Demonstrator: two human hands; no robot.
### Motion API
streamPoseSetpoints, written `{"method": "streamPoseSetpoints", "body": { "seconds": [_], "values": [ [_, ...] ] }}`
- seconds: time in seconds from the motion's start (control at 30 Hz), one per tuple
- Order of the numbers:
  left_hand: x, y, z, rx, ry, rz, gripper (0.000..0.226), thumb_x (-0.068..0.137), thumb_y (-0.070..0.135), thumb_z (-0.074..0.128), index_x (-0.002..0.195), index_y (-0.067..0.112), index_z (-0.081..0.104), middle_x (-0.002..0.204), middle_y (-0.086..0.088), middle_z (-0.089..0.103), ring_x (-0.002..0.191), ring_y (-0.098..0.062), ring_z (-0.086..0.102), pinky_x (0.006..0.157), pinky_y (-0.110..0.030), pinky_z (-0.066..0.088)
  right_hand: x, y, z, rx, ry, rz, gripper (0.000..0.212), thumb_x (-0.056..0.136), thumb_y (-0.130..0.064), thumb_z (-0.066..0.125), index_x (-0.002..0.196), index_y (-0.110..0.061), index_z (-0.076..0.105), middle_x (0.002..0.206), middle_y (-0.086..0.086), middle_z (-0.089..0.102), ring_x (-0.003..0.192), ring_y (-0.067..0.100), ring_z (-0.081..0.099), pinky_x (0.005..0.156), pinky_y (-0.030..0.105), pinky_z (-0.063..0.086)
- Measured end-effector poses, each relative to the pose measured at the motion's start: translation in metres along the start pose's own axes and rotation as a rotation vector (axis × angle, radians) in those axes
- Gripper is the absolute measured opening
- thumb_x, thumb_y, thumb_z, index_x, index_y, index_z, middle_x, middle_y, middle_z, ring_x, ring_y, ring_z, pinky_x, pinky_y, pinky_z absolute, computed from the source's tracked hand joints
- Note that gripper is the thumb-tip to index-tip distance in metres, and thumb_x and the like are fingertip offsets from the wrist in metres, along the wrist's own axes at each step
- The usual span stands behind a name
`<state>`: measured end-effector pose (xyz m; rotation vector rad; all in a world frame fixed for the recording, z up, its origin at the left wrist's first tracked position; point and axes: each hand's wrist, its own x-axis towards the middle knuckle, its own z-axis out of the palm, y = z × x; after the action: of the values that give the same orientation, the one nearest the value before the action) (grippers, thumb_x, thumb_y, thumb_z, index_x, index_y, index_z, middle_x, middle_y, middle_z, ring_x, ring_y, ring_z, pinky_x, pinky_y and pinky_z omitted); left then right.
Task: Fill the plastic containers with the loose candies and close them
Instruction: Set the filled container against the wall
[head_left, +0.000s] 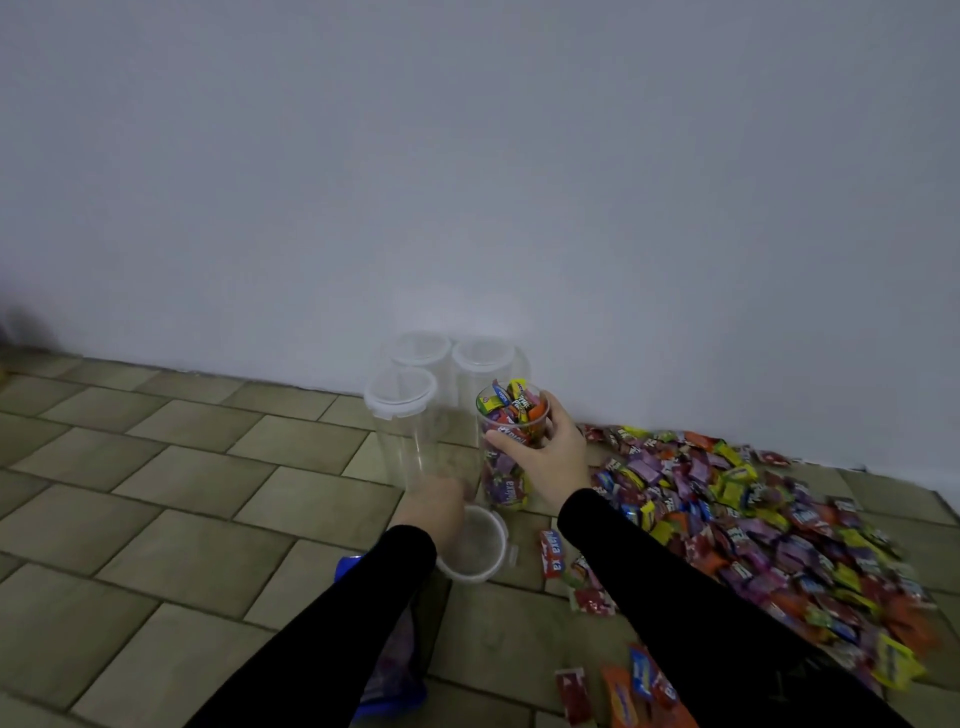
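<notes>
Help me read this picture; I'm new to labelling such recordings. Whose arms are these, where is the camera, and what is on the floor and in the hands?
There is no machine here: a person works with bare hands, in black sleeves. The one picture comes from a wide-angle camera on the person's head, looking forward and down. The right hand grips a clear container full of candies, open at the top, standing on the tiled floor. The left hand reaches down at a loose white lid lying on the floor; it is blurred, so I cannot tell whether it has hold of it. Behind stand three empty containers with lids on, by the wall. To the right lies a big heap of loose wrapped candies.
</notes>
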<state>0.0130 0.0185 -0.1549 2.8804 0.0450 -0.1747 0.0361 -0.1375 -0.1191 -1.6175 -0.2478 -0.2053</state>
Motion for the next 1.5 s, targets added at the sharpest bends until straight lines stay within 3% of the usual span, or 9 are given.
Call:
{"method": "streamPoseSetpoints", "body": {
  "seconds": [0.3,0.43,0.6,0.73,0.87,1.07,1.3,1.43,1.5],
  "values": [
    [0.011,-0.01,0.009,-0.01,-0.053,0.002,0.025,0.091,0.015,0.049,0.11,0.021,0.064,0.113,-0.006,0.066,0.104,-0.024,0.063,0.091,-0.036,0.051,0.009,0.017,0.008,0.014,-0.019,0.053,0.076,0.062,-0.033,0.088,0.128,-0.023,0.051,0.114,-0.005,0.066,0.106,0.01,0.063,0.09,0.027,0.054],
    [0.007,-0.011,-0.007,-0.019,-0.033,-0.011,0.033,0.091,0.014,0.053,0.123,0.014,0.059,0.123,-0.01,0.06,0.115,-0.026,0.058,0.097,-0.034,0.047,0.006,0.011,0.005,0.084,-0.038,0.109,0.077,0.076,-0.034,0.079,0.141,-0.019,0.039,0.135,-0.009,0.052,0.121,0.008,0.053,0.097,0.021,0.045],
    [0.007,0.0,-0.076,-0.169,0.231,-0.036,0.027,0.092,0.013,0.049,0.113,0.008,0.067,0.116,-0.011,0.066,0.109,-0.026,0.059,0.09,-0.03,0.045,0.036,0.008,-0.016,0.018,0.148,0.24,0.037,0.098,-0.032,0.051,0.132,-0.019,0.051,0.134,-0.001,0.054,0.12,0.017,0.052,0.104,0.032,0.04],
    [0.01,0.015,-0.117,-0.25,0.385,-0.02,0.022,0.094,0.019,0.05,0.103,0.011,0.068,0.107,-0.006,0.066,0.102,-0.021,0.058,0.083,-0.023,0.04,0.067,0.02,-0.031,-0.189,-0.01,0.343,0.036,0.095,-0.023,0.058,0.128,-0.011,0.054,0.129,0.011,0.057,0.111,0.022,0.056,0.099,0.034,0.043],
    [0.038,0.023,-0.129,-0.285,0.378,0.018,0.027,0.093,0.037,0.054,0.107,0.017,0.065,0.112,-0.001,0.064,0.096,-0.015,0.056,0.081,-0.025,0.041,0.091,0.022,-0.034,-0.272,-0.143,0.372,0.045,0.091,-0.026,0.064,0.132,-0.011,0.052,0.127,0.007,0.056,0.102,0.017,0.055,0.075,0.023,0.046],
    [0.089,0.026,-0.139,-0.184,0.21,0.079,0.062,0.084,0.059,0.059,0.134,0.022,0.05,0.14,-0.002,0.047,0.123,-0.019,0.05,0.095,-0.03,0.039,0.128,0.027,-0.03,-0.371,-0.315,0.291,0.066,0.079,-0.028,0.077,0.137,-0.019,0.047,0.129,0.0,0.054,0.106,0.02,0.059,0.094,0.034,0.049],
    [0.127,0.033,-0.143,0.031,0.08,0.116,0.093,0.067,0.074,0.066,0.142,0.027,0.04,0.142,0.004,0.048,0.126,-0.018,0.047,0.099,-0.034,0.04,0.159,0.03,-0.015,-0.468,-0.551,0.186,0.052,0.086,-0.013,0.066,0.136,-0.019,0.05,0.125,-0.01,0.054,0.112,0.008,0.051,0.081,0.008,0.042],
    [0.131,0.036,-0.144,0.029,0.122,0.127,0.09,0.067,0.072,0.068,0.141,0.027,0.042,0.144,0.008,0.046,0.129,-0.015,0.044,0.099,-0.031,0.038,0.16,0.036,-0.013,-0.399,-0.533,0.198,0.053,0.081,-0.025,0.071,0.131,-0.027,0.054,0.129,-0.006,0.059,0.109,0.021,0.06,0.094,0.036,0.05],
    [0.127,0.038,-0.145,0.011,0.171,0.14,0.087,0.067,0.071,0.069,0.139,0.028,0.044,0.141,0.008,0.049,0.127,-0.015,0.046,0.095,-0.03,0.038,0.157,0.032,-0.018,-0.382,-0.499,0.155,0.051,0.082,-0.02,0.071,0.131,-0.025,0.055,0.124,-0.009,0.059,0.106,0.021,0.06,0.091,0.034,0.05]
  ]
}}
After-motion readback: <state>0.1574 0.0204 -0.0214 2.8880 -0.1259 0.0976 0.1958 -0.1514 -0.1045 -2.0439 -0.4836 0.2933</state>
